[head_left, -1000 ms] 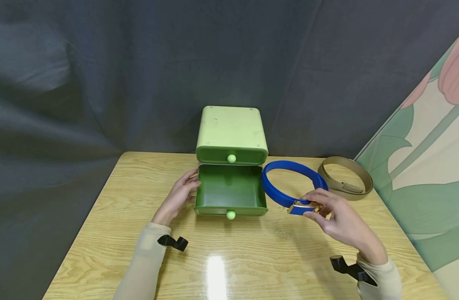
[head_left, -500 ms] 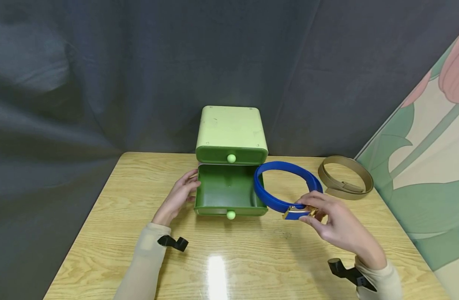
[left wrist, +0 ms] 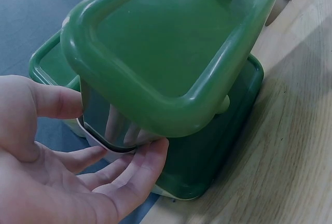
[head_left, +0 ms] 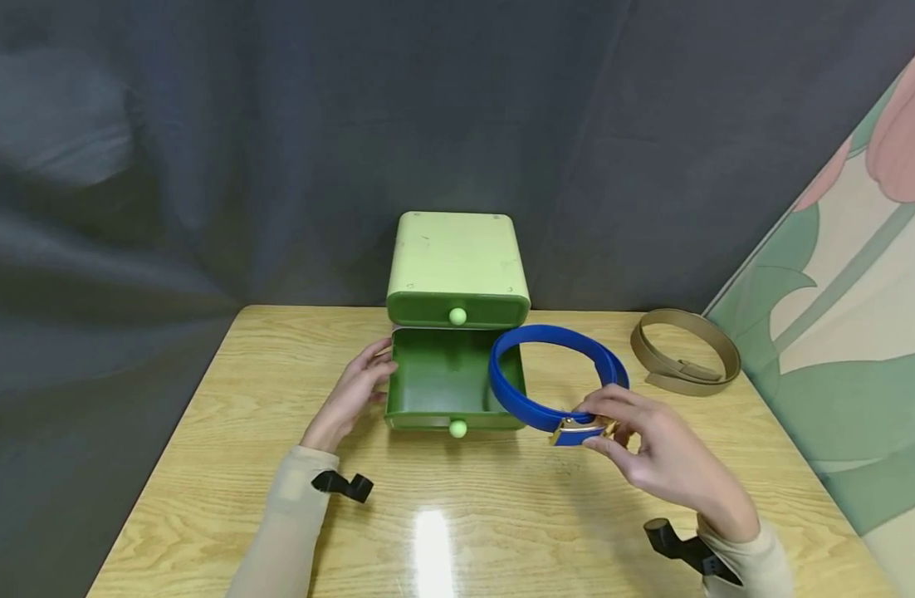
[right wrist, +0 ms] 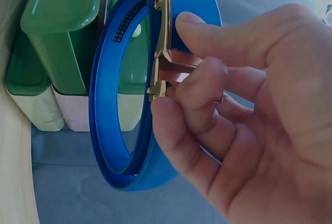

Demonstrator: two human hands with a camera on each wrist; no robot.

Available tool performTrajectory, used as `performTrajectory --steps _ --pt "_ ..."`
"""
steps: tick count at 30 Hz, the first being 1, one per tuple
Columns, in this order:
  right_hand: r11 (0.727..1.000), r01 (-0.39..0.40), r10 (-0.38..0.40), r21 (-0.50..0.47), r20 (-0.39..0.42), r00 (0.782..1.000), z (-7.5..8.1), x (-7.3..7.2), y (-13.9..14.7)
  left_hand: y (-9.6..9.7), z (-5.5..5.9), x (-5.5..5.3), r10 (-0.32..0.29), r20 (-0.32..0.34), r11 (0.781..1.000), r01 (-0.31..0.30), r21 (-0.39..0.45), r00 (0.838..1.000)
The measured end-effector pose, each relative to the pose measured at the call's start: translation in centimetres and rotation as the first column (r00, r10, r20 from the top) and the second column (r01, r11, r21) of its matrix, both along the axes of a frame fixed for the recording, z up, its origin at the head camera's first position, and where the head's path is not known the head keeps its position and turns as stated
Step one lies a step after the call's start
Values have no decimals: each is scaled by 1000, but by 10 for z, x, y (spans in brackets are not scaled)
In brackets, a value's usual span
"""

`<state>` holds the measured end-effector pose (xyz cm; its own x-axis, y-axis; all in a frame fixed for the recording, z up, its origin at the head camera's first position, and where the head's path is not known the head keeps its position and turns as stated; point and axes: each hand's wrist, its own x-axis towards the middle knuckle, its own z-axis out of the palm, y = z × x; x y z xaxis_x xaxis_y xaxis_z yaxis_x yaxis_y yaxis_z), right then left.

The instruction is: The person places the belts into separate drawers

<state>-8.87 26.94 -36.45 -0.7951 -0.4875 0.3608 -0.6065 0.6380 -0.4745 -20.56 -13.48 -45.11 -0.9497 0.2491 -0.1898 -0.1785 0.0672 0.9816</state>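
Observation:
In the head view my right hand (head_left: 655, 453) holds a coiled blue belt (head_left: 555, 332) by its gold-framed buckle (right wrist: 192, 11). The thumb lies on the buckle's blue face, with curled fingers on the other side. The belt's loop reaches left, overlapping the right side of a pulled-out green drawer (head_left: 435, 374). My left hand (head_left: 356, 394) is at the drawer's left wall, thumb by the rim and fingers curved along the outside. In the left wrist view the fingertips (left wrist: 158, 151) lie just behind the drawer front (left wrist: 155, 42). Inside the drawer only bare green shows in the head view.
The drawer belongs to a small pale green cabinet (head_left: 457, 249) at the table's back edge. Its upper drawer front (head_left: 420, 309) is closed. A coiled tan belt (head_left: 674, 386) lies on the wooden table (head_left: 293, 357) at the right, near a floral panel (head_left: 861, 399). A dark curtain (head_left: 315, 149) hangs behind.
My right hand has carried the blue belt left and slightly nearer to me, so its loop overlaps the open drawer. My left hand stays at the drawer's side.

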Motion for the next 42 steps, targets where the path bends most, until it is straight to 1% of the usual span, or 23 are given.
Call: performTrajectory --steps 6,13,18,27,32,38,42 --pt "999 -37 38 -16 10 999 -3 -1 -8 -1 1 1 5 -2 1000 -5 -9 1000" --pt "999 -40 40 -11 16 999 -4 2 -16 1 1 1 7 4 1000 -7 -4 1000" --pt "997 -71 72 -9 26 997 -5 4 -24 0 1 1 14 7 1000 -14 1 1000" --pt "994 -110 110 6 7 994 -7 5 -33 1 1 0 6 2 1000 -6 3 1000" --pt "993 -117 116 18 25 993 -5 5 -39 0 0 1 4 0 1000 -4 -1 1000" --pt "992 -128 128 21 18 992 0 3 -46 1 1 1 4 2 1000 -4 -2 1000" --pt "991 -132 131 22 35 991 1 1 -51 1 2 1 2 -1 1000 -2 0 1000"
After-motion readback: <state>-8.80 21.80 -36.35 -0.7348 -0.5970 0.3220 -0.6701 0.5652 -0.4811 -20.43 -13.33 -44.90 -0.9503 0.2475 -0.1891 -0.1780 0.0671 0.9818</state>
